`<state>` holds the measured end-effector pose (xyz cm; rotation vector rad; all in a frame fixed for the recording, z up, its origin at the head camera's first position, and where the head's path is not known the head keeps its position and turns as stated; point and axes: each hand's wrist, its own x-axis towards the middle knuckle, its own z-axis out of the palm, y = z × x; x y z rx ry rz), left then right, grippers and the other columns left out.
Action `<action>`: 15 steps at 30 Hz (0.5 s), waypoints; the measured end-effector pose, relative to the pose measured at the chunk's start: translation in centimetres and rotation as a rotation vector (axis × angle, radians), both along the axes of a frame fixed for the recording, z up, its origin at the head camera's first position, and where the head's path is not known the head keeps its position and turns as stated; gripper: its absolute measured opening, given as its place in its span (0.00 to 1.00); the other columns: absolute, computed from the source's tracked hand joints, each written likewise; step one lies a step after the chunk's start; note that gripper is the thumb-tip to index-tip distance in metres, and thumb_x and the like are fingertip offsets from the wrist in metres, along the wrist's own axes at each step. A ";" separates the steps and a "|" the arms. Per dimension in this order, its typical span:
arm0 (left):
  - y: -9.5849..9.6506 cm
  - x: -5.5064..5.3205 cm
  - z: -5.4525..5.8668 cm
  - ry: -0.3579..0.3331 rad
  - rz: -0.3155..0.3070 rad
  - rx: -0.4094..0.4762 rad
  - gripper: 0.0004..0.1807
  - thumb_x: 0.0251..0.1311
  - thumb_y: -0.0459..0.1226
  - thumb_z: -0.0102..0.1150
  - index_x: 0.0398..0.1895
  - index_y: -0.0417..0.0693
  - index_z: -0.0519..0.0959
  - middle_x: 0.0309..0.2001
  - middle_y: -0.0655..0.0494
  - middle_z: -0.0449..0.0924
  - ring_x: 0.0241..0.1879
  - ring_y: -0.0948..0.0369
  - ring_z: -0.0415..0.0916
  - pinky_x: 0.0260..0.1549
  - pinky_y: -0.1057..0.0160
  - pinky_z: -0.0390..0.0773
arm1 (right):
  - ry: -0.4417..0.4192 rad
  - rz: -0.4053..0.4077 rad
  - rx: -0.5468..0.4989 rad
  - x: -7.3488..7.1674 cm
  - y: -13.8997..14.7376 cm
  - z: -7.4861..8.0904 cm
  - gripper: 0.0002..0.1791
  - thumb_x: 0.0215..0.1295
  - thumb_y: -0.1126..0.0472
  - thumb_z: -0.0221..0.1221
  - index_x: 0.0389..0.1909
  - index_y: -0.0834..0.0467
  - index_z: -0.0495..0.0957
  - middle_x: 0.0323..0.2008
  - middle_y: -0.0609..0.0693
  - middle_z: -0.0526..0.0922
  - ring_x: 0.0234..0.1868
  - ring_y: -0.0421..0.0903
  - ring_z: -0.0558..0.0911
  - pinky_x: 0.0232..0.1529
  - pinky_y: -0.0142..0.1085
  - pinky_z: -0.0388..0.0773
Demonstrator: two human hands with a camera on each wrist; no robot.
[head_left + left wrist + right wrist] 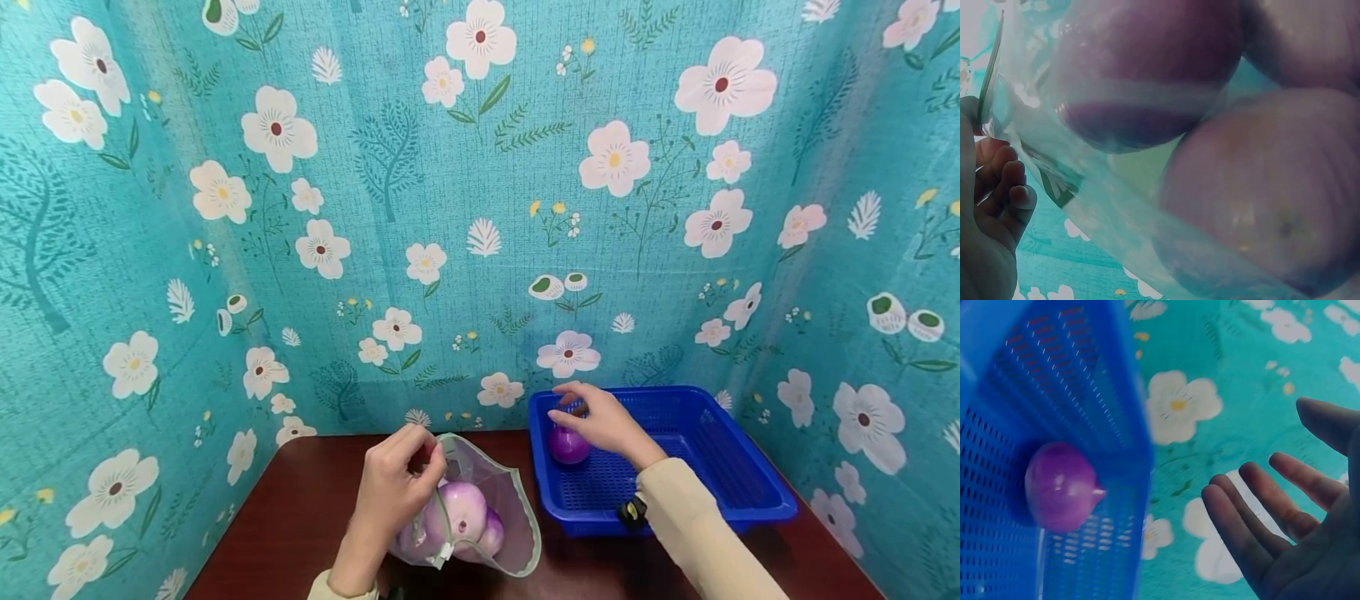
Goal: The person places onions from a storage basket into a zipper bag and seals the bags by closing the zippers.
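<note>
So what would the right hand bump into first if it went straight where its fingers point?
Probably the flowered teal curtain: the right hand seems above the purple onion, pointing out past the blue basket, though depth is hard to judge.

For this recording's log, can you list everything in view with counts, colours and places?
Basket: 1, blue, on the table's right side
Loose onion: 1, purple, in the basket
Bag: 1, see-through with pale green edging, left of the basket
Bagged onions: at least 3, purple and whitish
Table: 1, dark red-brown, under basket and bag
Cloth: at least 1, teal, flowered, behind and beside the table
Sleeves: 2, cream
Left hand: 1, bare, gripping the bag's edge
Right hand: 1, bare, above the loose onion
</note>
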<state>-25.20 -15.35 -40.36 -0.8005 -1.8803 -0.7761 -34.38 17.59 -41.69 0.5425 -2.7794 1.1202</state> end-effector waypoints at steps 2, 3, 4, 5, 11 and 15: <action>-0.1 0.1 0.1 -0.007 0.000 0.002 0.13 0.54 0.28 0.62 0.23 0.56 0.72 0.21 0.65 0.69 0.20 0.71 0.65 0.21 0.77 0.66 | -0.034 -0.003 0.020 -1.0 0.1 -0.5 0.28 0.71 0.47 0.63 0.67 0.56 0.75 0.58 0.62 0.82 0.51 0.55 0.85 0.50 0.53 0.83; -0.1 0.1 0.1 -0.013 0.000 0.004 0.13 0.54 0.28 0.62 0.23 0.56 0.72 0.21 0.65 0.69 0.20 0.71 0.65 0.21 0.77 0.67 | -0.049 -0.004 0.031 -1.5 0.1 -0.8 0.28 0.71 0.48 0.63 0.67 0.56 0.75 0.58 0.63 0.82 0.51 0.55 0.85 0.50 0.54 0.83; -0.2 0.2 0.1 -0.017 0.001 0.006 0.13 0.54 0.28 0.63 0.23 0.56 0.72 0.21 0.65 0.69 0.20 0.71 0.65 0.21 0.77 0.67 | -0.068 -0.002 0.039 -1.9 0.1 -1.0 0.28 0.71 0.48 0.64 0.67 0.57 0.75 0.58 0.63 0.81 0.52 0.56 0.85 0.50 0.54 0.82; -0.2 0.2 0.1 -0.019 0.000 0.008 0.13 0.54 0.28 0.63 0.23 0.56 0.72 0.21 0.65 0.69 0.20 0.70 0.65 0.21 0.77 0.67 | -0.084 0.001 0.046 -2.4 0.2 -1.2 0.28 0.71 0.49 0.64 0.67 0.57 0.75 0.58 0.64 0.81 0.52 0.57 0.85 0.51 0.55 0.82; -0.4 0.2 0.2 -0.028 -0.009 0.013 0.14 0.55 0.28 0.62 0.23 0.56 0.72 0.21 0.63 0.69 0.19 0.67 0.67 0.20 0.76 0.67 | -0.152 -0.001 0.066 -4.6 0.8 -2.8 0.30 0.70 0.50 0.64 0.67 0.62 0.74 0.59 0.65 0.82 0.61 0.65 0.79 0.59 0.60 0.77; -0.5 0.1 0.2 -0.022 -0.004 0.009 0.14 0.55 0.28 0.62 0.23 0.55 0.71 0.21 0.63 0.69 0.19 0.66 0.67 0.21 0.77 0.66 | -0.149 -0.017 0.074 -5.7 0.9 -3.8 0.30 0.68 0.52 0.66 0.65 0.64 0.75 0.55 0.66 0.83 0.59 0.65 0.80 0.58 0.58 0.78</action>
